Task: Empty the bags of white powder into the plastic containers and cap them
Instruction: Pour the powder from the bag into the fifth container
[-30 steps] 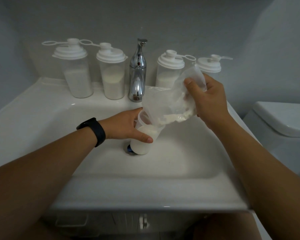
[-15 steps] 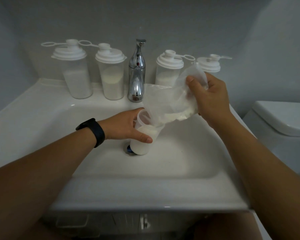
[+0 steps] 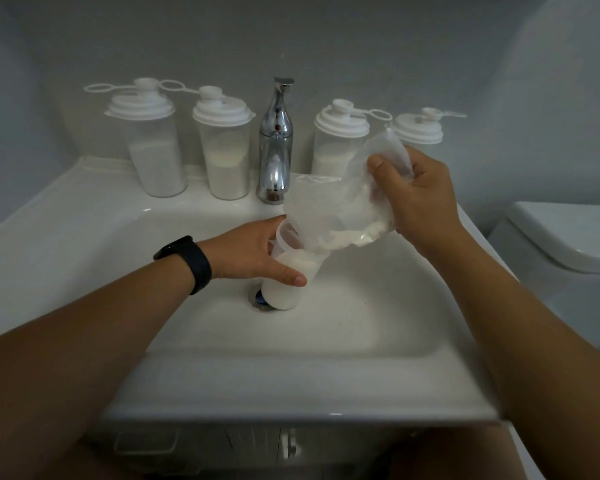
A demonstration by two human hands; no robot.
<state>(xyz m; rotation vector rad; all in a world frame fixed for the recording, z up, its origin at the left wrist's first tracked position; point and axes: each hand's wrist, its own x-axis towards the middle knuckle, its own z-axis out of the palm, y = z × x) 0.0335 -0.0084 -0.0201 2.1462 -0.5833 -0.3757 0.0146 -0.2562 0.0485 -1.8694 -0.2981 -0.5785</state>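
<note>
An uncapped clear plastic container, largely filled with white powder, stands tilted in the sink basin over the drain. My left hand grips it around its upper part. My right hand holds a clear plastic bag by its raised far end, tipped down to the left. The bag's mouth sits inside the container's rim, and white powder lies in the bag's lower fold.
Several capped containers with powder stand along the back ledge: two left of the chrome tap, two right of it. The white sink surrounds the work. A toilet sits at right.
My right hand has lifted the bag's far end slightly higher, and less powder sits in the bag. The left hand and container have stayed in place.
</note>
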